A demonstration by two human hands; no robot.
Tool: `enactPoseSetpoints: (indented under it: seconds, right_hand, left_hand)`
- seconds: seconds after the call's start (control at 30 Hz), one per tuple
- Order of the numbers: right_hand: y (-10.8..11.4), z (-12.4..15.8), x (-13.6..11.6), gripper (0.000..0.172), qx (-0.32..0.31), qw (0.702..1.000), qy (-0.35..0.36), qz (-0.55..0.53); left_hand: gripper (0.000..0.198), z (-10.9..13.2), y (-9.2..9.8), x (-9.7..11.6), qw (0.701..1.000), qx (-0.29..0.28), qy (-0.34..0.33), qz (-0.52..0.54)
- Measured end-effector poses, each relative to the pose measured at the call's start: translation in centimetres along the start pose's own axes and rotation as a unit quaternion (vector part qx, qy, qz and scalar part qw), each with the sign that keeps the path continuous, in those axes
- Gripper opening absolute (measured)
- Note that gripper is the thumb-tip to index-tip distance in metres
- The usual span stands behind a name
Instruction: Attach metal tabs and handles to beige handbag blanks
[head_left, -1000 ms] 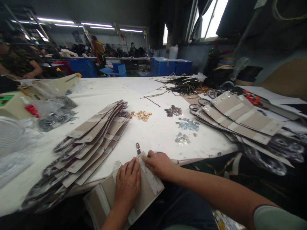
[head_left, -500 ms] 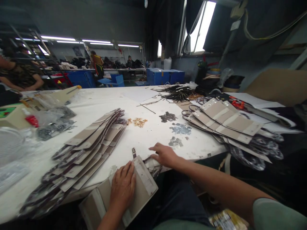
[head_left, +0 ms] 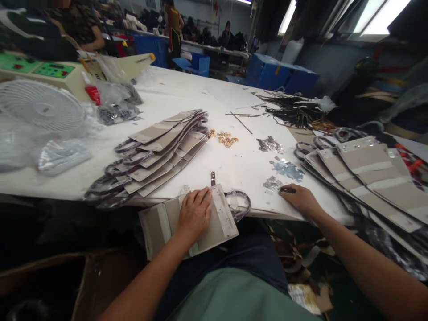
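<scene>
My left hand (head_left: 195,214) lies flat on a beige bag panel (head_left: 220,227), which hangs partly over the table's front edge. A dark, plastic-wrapped handle (head_left: 248,200) loops out from the panel's right side. At its top edge sticks up a small dark tab (head_left: 213,178) with shiny metal on it. My right hand (head_left: 301,200) is at the near edge of a small pile of clear-silver metal pieces (head_left: 272,183). Its fingertips are pinched together; whatever is between them is too small to make out. Bluish metal plates (head_left: 287,169) lie just beyond.
Stacked bag panels lie at left (head_left: 160,151) and right (head_left: 371,174). Gold fittings (head_left: 227,139), dark metal pieces (head_left: 270,145) and black strips (head_left: 290,111) are spread farther back. A white fan (head_left: 40,107) and a machine (head_left: 63,73) stand at left. A person (head_left: 78,26) sits beyond.
My right hand has moved from beside the panel's handle rightward to the small metal pieces, its fingers closing. My left hand stays on the panel. The view has turned left and down.
</scene>
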State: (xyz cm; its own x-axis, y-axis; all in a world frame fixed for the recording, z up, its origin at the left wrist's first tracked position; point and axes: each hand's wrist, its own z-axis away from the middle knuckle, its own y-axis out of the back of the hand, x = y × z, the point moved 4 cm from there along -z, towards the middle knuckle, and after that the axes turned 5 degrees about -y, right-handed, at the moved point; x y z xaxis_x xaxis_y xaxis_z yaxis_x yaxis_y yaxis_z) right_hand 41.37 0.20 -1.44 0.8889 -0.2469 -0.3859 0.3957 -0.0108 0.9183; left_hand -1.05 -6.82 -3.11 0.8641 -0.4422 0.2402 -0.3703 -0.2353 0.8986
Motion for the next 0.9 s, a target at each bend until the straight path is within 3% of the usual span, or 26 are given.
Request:
enactPoseSetpoints:
  seconds: [0.17, 0.3, 0.4, 0.77, 0.9]
  right_hand:
    - [0.9, -0.1, 0.7, 0.039, 0.014, 0.999, -0.018, -0.031]
    - [1.0, 0.2, 1.0, 0.047, 0.0, 0.999, -0.04, -0.034]
    - [1.3, 0.4, 0.6, 0.051, 0.023, 0.999, -0.04, -0.013]
    - [0.8, 0.3, 0.4, 0.039, 0.066, 0.998, -0.018, 0.015]
    - [1.8, 1.1, -1.8, 0.039, 0.031, 0.998, -0.043, -0.035]
  left_hand:
    - [0.05, 0.1, 0.2, 0.0, 0.999, 0.003, 0.008, 0.033]
    - [0.047, 0.0, 0.2, 0.0, 0.998, 0.014, 0.025, 0.052]
    - [0.049, 0.0, 0.1, 0.0, 0.997, 0.022, 0.035, 0.06]
    - [0.051, -0.3, 0.2, 0.2, 0.996, 0.021, 0.052, 0.066]
    - [0.051, -0.2, 0.1, 0.2, 0.997, 0.026, 0.045, 0.065]
